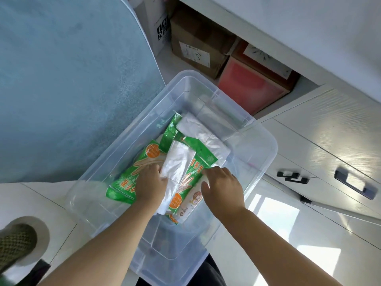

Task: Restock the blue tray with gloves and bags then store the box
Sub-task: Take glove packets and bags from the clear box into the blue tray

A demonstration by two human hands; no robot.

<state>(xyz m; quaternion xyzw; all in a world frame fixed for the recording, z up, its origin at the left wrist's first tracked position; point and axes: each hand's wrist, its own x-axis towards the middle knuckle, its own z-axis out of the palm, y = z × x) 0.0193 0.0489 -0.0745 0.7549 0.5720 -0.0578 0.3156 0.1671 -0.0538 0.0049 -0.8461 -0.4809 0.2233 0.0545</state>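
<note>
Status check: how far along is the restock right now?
Done: nothing visibly; no blue tray is in view. In hand: both hands are inside the clear box, the left hand pinching a white bag bundle, the right hand gripping a pale pack beside the green glove packs. Left: carry gloves and bags to the tray, then store the box, which has no lid on.

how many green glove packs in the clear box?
3. Left pack under the left hand; back pack behind it; middle pack by the right hand. More may be hidden underneath.
</note>
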